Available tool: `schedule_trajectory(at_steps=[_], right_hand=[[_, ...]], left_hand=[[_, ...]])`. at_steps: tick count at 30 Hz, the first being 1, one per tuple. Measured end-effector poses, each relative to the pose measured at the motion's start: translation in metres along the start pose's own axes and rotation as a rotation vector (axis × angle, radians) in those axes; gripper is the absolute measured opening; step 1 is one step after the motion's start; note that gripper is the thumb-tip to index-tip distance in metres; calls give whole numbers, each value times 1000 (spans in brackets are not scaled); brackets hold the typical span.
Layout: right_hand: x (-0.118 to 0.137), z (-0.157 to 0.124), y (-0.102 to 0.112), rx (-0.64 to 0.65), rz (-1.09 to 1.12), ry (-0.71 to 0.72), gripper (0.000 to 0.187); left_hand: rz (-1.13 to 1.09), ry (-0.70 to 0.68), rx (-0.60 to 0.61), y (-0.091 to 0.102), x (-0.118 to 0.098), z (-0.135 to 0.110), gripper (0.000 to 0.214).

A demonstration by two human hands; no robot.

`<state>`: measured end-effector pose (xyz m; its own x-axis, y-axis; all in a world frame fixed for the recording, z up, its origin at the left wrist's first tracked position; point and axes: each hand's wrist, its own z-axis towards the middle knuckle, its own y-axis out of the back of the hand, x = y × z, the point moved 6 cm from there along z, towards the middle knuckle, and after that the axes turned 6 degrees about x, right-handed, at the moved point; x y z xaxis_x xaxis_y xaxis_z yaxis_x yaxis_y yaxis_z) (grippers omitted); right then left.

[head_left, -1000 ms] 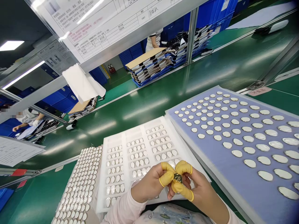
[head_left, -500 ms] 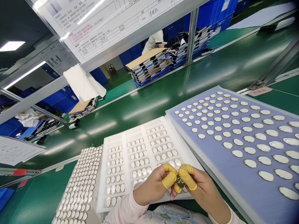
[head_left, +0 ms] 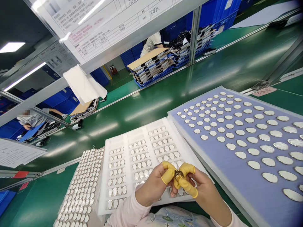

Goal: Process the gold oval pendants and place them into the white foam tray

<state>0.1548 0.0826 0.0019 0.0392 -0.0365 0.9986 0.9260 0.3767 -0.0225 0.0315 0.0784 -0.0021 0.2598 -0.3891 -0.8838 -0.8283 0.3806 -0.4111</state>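
Observation:
My left hand and my right hand meet low in the middle of the view, fingertips in yellow finger cots. Together they pinch one small round dark disc with a gold letter on its face. The hands hover over the near edge of a white foam tray whose slots hold several rows of shiny oval discs. To the right lies a blue-grey sheet covered with spaced silver discs. At lower left a third tray is packed tightly with silver discs.
A green conveyor belt runs across behind the trays. Stacked flat trays and blue crates stand beyond it, with people at work there. A white cloth hangs from the metal rail under the instruction sheets.
My hands have lifted slightly and turned the disc between the fingertips. The people behind the belt have shifted position.

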Motion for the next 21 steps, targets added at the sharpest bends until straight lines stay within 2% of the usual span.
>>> schedule_trajectory(at_steps=[3, 6, 8, 10, 12, 15, 18, 21], right_hand=[[2, 1, -4, 1, 28, -45, 33], [3, 4, -8, 101, 96, -41, 36], [0, 6, -4, 122, 39, -24, 45], [-5, 7, 3, 72, -59, -6, 51], [-9, 8, 9, 15, -105, 2, 52], [-11, 9, 12, -11, -102, 4, 48], [-7, 9, 11, -6, -130, 23, 44], [-5, 6, 11, -39, -158, 33, 42]], left_hand=[[79, -29, -39, 1, -4, 0, 48], [154, -32, -53, -1, -10, -2, 48], [200, -13, -42, -1, -13, -5, 50], [273, 10, -52, 8, -17, -6, 52], [445, 34, -130, 31, -26, -3, 50], [948, 149, -378, 89, -53, 10, 37], [1146, 230, -545, 148, -80, 32, 24], [1300, 368, -639, 189, -90, 52, 20]])
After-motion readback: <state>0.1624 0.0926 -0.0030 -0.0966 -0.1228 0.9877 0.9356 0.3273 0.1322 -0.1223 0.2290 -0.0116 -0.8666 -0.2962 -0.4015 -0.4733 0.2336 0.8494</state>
